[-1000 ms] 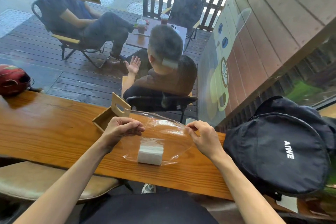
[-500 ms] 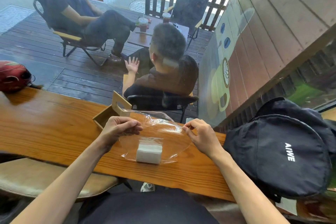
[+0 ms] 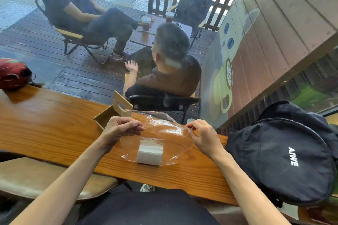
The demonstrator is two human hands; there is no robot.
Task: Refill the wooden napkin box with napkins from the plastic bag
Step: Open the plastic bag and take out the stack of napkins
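Note:
A clear plastic bag (image 3: 165, 129) lies on the wooden counter (image 3: 45, 126) in front of me, mouth toward the window. A white stack of napkins (image 3: 149, 154) sits inside its near end. My left hand (image 3: 119, 129) pinches the bag's left edge near the mouth. On the opposite side, my right hand (image 3: 202, 136) pinches the right edge. The wooden napkin box (image 3: 109, 114) stands just behind my left hand, its lid with an oval slot tilted up; my hand hides part of it.
A black backpack (image 3: 279, 153) lies on the counter at the right, close to my right forearm. A red helmet (image 3: 12, 73) rests at the counter's far left. A window runs along the back edge; people sit at a table outside. A stool (image 3: 45, 179) stands below left.
Both hands keep their pinch on the bag's edges. The bag's mouth has spread slightly wider. The view has shifted a little.

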